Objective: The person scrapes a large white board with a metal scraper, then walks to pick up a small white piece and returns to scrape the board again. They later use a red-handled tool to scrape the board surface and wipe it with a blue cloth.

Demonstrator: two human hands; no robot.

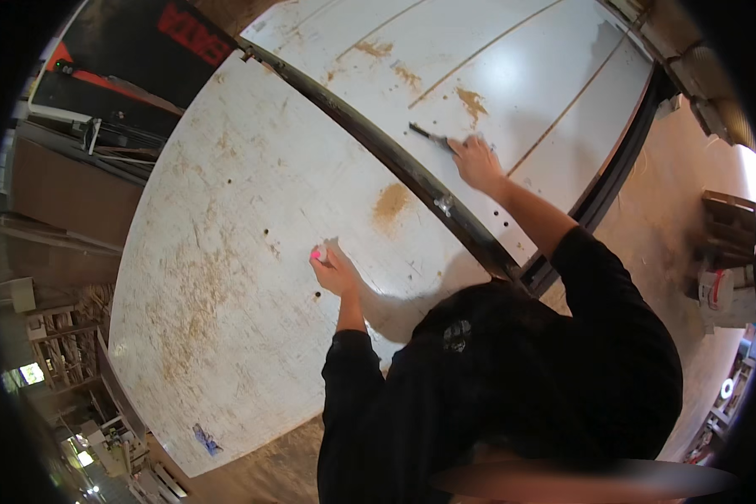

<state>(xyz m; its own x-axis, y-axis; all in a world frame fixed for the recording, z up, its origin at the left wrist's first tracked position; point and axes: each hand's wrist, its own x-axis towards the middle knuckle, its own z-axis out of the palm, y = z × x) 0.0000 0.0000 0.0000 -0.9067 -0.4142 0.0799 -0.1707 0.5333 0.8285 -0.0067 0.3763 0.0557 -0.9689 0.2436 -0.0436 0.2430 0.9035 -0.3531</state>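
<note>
My left hand (pixel 336 270) is over the near white work surface (pixel 294 168), its fingers closed round a small object with a bright pink end (pixel 316 254); most of it is hidden in the hand. Beyond the dark rail (pixel 370 139), my right hand (pixel 479 165) reaches over the far white surface (pixel 529 76). A slim, dark, stick-like tool (pixel 428 133) sticks out from its fingers toward the left, low over that surface. What kind of tool it is I cannot make out.
Sawdust (pixel 391 204) lies in a patch beside the rail, with wood shavings (pixel 193 302) scattered farther left. A crumpled blue scrap (pixel 204 438) rests near the near-left corner. Black-and-red machinery (pixel 126 59) stands at the far left, and a white container (pixel 718 290) at the right.
</note>
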